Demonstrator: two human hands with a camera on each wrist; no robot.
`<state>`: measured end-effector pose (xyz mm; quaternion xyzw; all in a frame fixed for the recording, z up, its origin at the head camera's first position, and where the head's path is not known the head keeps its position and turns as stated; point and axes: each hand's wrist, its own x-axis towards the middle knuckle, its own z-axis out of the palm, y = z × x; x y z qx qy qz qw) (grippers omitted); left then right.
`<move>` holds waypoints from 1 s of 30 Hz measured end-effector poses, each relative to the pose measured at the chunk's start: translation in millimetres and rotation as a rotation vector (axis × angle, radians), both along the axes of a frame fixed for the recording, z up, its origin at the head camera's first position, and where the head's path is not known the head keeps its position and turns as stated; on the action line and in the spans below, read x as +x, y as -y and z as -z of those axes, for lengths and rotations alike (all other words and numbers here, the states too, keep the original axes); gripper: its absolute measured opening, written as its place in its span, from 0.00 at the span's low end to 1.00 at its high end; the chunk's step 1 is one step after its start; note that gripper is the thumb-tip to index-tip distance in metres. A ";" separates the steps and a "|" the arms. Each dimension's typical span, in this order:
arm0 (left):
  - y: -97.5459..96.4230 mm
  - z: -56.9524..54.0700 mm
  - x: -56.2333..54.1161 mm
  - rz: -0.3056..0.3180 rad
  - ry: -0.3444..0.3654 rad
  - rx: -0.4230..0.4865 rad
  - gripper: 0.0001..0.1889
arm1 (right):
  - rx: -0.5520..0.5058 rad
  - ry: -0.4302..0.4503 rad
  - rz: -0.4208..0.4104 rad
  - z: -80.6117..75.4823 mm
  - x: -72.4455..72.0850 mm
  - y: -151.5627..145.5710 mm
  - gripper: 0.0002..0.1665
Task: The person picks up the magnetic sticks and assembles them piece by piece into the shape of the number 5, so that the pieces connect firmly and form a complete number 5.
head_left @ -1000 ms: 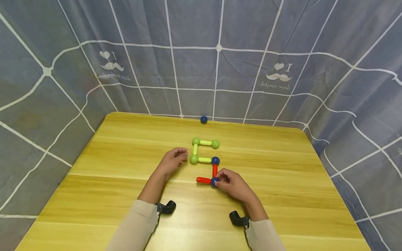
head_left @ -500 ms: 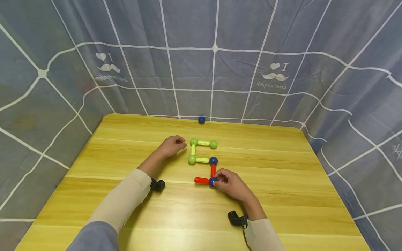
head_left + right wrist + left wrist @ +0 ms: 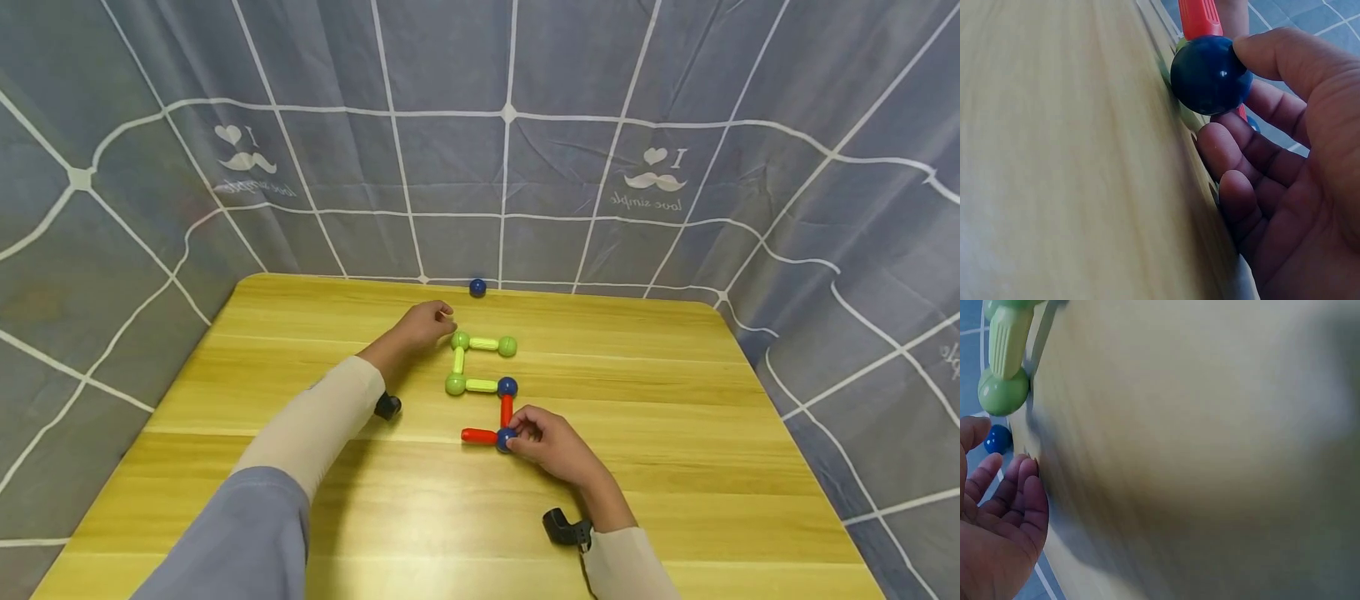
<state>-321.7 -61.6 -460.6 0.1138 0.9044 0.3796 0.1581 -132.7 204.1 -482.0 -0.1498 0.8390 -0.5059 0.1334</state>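
A zigzag chain of magnetic-looking rods and balls lies on the table. Its far part has light green rods and green balls; the near part has red rods and blue balls. My right hand pinches the blue ball at the near corner between thumb and fingers. Beside the chain's far left green ball, my left hand hovers with loosely bent fingers and nothing between them. Beyond it, a loose blue ball sits at the table's back edge.
The wooden table is backed and flanked by a grey-blue curtain with white lines. A black wrist camera is strapped at my right wrist, another at my left.
My left hand has moved forward along the chain's left side, from the lower green ball up to the far one. My right hand stays on the near blue ball.
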 end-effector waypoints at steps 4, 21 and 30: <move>-7.0 -1.0 -12.3 0.007 -0.009 0.020 0.23 | -0.009 -0.008 -0.004 7.2 -2.5 -3.7 0.08; -43.3 -3.3 -48.6 -0.127 -0.109 0.125 0.23 | -0.030 -0.018 -0.007 6.7 -4.0 -1.6 0.09; -52.4 3.5 -45.8 -0.024 -0.154 -0.035 0.29 | -0.016 -0.007 -0.021 8.1 -1.4 -3.1 0.07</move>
